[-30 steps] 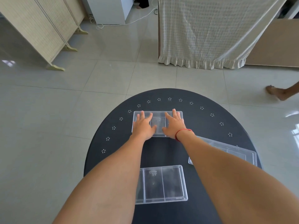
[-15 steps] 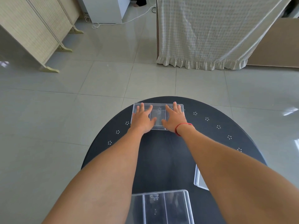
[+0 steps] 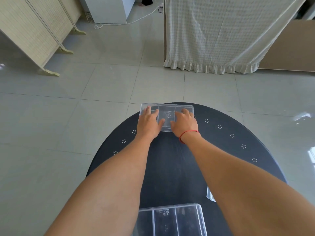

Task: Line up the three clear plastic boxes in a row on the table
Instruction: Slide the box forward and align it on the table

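Note:
A clear plastic box (image 3: 167, 113) with dividers lies at the far edge of the round black table (image 3: 170, 167), its far left corner past the rim. My left hand (image 3: 149, 124) presses flat on its left part. My right hand (image 3: 185, 124), with a red string at the wrist, rests on its right part with fingers slightly curled. A second clear box (image 3: 170, 220) lies at the near edge between my forearms. Only a corner of the third clear box (image 3: 210, 195) shows, beside my right forearm; the arm hides the rest.
Grey tiled floor surrounds the table. A folding screen (image 3: 34, 31) stands at the far left, a white cabinet (image 3: 109, 9) with a cord behind it, and a cream cloth (image 3: 221, 34) hangs over furniture at the far right.
Both hands have slid the far box away from me, from inside the dotted ring to the table's far edge. The view has tilted up, so the near boxes sit lower in frame.

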{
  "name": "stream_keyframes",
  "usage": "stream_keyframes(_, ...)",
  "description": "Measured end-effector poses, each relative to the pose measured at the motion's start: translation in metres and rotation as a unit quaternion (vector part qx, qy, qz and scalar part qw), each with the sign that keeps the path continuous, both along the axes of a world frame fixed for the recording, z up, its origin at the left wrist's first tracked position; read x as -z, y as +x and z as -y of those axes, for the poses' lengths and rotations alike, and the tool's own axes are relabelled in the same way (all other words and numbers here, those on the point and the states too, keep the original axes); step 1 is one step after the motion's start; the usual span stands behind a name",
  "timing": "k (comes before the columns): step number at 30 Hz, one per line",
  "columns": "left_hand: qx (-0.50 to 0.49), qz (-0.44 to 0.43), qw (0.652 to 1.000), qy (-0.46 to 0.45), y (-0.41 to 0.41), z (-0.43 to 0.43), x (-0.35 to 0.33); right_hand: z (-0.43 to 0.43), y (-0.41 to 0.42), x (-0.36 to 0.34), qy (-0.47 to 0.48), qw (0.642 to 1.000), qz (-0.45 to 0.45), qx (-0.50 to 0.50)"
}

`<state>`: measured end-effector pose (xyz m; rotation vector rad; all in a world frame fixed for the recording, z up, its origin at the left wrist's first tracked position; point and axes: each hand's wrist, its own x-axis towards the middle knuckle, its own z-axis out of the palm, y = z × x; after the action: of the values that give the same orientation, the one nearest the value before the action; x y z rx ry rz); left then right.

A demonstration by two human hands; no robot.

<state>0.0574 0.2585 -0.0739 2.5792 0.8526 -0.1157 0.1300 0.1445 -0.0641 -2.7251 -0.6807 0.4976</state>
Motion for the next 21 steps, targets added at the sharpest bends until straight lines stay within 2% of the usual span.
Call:
stream_keyframes(4,0.041,-0.043,0.998,0.023,0.003,-0.008,-0.003,-0.002,-0.001,0.006,0.003,1.0,-0.009,-0.008)
stream_keyframes(13,0.045,-0.063,0.996,0.036,0.007,-0.012,-0.001,-0.009,0.002,0.007,-0.008,1.0,-0.015,-0.016)
stream_keyframes(21,0.05,-0.039,0.998,0.004,-0.016,0.034,-0.036,0.041,-0.023,-0.016,-0.027,0.999,-0.019,0.011)
